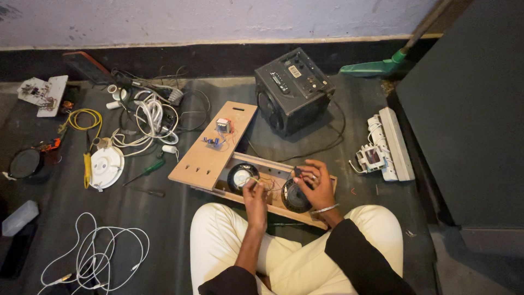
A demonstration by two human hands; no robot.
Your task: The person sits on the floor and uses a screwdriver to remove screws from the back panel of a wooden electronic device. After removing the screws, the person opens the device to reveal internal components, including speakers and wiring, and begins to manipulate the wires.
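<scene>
Grip: left hand [254,192] is pinching thin wires closed between its fingertips over the open wooden speaker box [275,173], while right hand [315,183] is curling closed onto a small dark part just above the right speaker cone [295,198]. The box is lying crosswise before the knees, long axis left to right, holding two cones, the left speaker cone [242,176] sitting nearer the left hand; its detached wooden panel [214,145] is leaning off the left end, carrying a small transformer [223,125].

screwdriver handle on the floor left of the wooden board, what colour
Green, on the screwdriver; the head view shows it best.
</scene>
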